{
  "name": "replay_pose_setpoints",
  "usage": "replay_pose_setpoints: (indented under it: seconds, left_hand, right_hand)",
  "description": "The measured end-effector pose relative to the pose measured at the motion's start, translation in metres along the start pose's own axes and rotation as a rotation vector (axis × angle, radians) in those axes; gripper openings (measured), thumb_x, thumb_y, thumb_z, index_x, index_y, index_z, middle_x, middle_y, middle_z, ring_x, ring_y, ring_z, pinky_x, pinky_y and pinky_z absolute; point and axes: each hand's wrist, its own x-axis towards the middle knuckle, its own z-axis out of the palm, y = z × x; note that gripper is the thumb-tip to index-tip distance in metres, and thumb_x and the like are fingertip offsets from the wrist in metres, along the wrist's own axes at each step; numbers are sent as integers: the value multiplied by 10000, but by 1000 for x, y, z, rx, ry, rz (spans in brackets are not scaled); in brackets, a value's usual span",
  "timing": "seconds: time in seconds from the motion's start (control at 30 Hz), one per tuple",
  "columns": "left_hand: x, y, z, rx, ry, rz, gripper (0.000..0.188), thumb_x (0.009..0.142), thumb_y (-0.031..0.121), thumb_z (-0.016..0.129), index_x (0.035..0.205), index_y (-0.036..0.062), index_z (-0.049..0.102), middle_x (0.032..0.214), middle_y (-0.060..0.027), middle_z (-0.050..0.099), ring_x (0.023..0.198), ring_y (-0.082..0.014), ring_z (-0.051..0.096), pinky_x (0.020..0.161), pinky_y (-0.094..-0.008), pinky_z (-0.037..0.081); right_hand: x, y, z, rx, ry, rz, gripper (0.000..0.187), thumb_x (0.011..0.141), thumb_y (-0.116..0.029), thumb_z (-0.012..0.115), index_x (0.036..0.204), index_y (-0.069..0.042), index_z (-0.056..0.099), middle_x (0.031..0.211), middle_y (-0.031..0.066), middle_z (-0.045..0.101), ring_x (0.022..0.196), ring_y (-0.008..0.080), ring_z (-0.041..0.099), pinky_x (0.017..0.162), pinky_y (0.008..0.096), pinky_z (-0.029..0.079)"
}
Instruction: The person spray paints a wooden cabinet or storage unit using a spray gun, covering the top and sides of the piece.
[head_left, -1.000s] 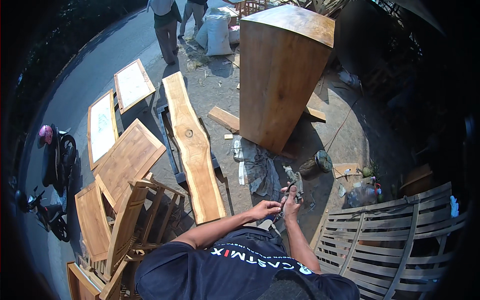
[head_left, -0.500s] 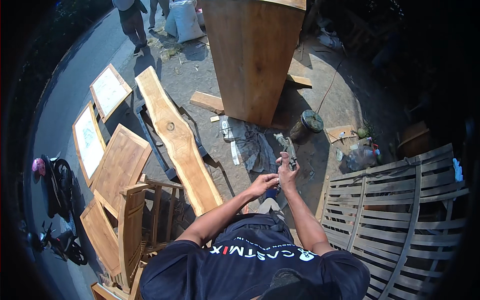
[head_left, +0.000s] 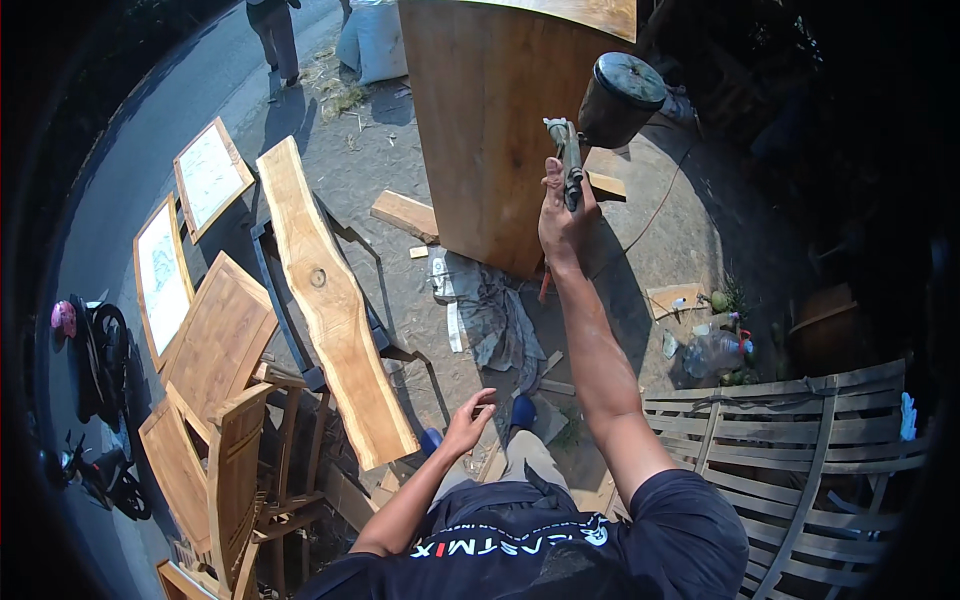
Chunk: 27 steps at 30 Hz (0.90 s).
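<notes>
My right hand is wrapped round the handle of a spray gun, with the arm stretched forward. A round metal paint cup sits on the gun's right side. Close beyond the gun stands a tall brown wooden cabinet with a glossy top. An orange-red hose hangs below my right hand. My left hand is low in front of my body, empty, its fingers loosely bent and apart.
On the left, a live-edge wooden slab rests on a dark frame. Beside it lean wooden panels and white-faced framed panels. A slatted bamboo rack stands right. Crumpled cloth lies by the cabinet. A person stands on the road side.
My right hand has moved forward and up with the spray gun, towards the cabinet. My left hand has come away from the gun and dropped back to the left.
</notes>
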Motion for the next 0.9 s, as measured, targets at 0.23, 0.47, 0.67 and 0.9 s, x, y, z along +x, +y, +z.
replay_pose_setpoints:
  seconds: [0.23, 0.47, 0.67, 0.9]
  left_hand:
    - [-93, -116, -31, 322, -146, -165, 417, 995, 270, 655, 1369, 86, 628, 1217, -178, 727, 1093, -315, 722, 959, -421, 555]
    - [-124, -110, -49, 262, -243, -196, 402, 996, 256, 641, 1373, 119, 622, 1194, -168, 733, 1094, -322, 721, 945, -410, 556]
    - [-178, -160, -45, 289, -438, -268, 368, 1010, 310, 612, 1310, 101, 654, 1204, -193, 717, 1122, -388, 682, 971, -447, 536]
    - [-211, -153, -55, 637, -428, -443, 427, 1028, 468, 527, 1305, 186, 686, 1414, -98, 617, 1411, -306, 483, 1185, -640, 271]
  right_hand:
    - [104, -28, 75, -43, 129, -110, 476, 1022, -450, 662, 839, -14, 608, 612, 149, 578, 550, 327, 594, 550, 411, 453]
    - [63, 48, 124, -228, 121, 74, 528, 985, -517, 689, 793, -31, 615, 616, 90, 639, 572, 229, 654, 581, 395, 489]
    - [11, 135, 139, -219, 109, 196, 532, 990, -515, 679, 826, -11, 631, 599, 111, 605, 553, 250, 619, 563, 416, 466]
    - [-73, 234, 168, -186, 21, 312, 471, 991, -447, 700, 900, 15, 681, 632, 106, 629, 581, 206, 620, 586, 398, 475]
